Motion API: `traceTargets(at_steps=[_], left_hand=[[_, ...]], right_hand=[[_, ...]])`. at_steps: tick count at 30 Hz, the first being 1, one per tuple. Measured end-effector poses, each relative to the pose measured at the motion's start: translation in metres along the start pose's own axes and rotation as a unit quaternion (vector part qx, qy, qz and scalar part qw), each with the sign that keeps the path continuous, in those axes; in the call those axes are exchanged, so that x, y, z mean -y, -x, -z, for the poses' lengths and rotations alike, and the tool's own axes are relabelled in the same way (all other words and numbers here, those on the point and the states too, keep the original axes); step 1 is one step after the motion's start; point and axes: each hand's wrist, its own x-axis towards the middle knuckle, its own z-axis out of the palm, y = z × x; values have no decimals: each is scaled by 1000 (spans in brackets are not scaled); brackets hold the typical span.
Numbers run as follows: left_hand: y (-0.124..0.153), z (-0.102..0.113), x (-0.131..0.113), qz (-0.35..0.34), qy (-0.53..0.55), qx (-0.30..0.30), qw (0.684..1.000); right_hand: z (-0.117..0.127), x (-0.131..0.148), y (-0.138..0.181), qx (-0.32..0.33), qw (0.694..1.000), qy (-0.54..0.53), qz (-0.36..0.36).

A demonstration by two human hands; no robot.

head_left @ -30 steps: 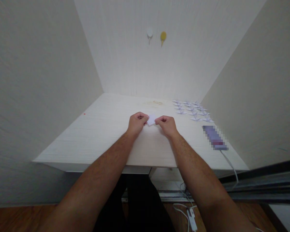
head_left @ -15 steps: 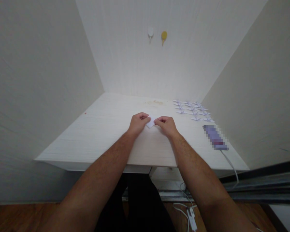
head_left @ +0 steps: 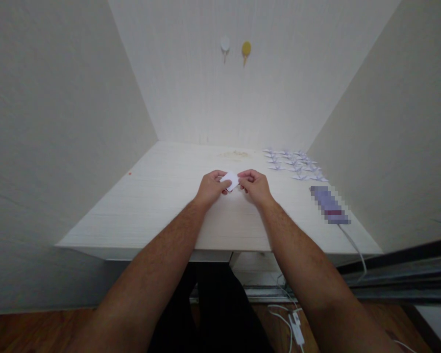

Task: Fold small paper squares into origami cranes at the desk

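A small folded piece of white paper is held between my two hands, over the middle of the white desk. My left hand grips its left side, thumb on top and fingers underneath. At the paper's right corner, my right hand pinches the edge between thumb and forefinger. Several folded paper cranes stand in rows at the desk's back right.
A phone-like device, blurred out, lies at the right with a white cable running off the desk edge. Two hooks, one white and one yellow, are on the back wall. A power strip lies on the floor.
The paper has been lifted and tilted, with left fingers now showing beneath it. My right hand has shifted slightly along its right edge. The view has moved a little.
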Motion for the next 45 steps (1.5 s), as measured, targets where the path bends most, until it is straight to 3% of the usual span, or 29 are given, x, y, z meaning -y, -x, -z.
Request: traceTargets(at_steps=[9,15,23,33,45], left_hand=[[-1,2,-2,23,92,7,995],[1,4,-5,50,143,48,987],[1,2,-2,34,112,44,992],[-2,3,6,17,69,46,996],[0,5,4,28,50,71,996]], right_hand=[[4,2,-1,51,998,-46,2],[5,3,-1,70,995,-66,8],[4,1,-2,72,996,-48,38],[11,8,4,99,995,18,20],[19,14,6,192,981,-24,-2]])
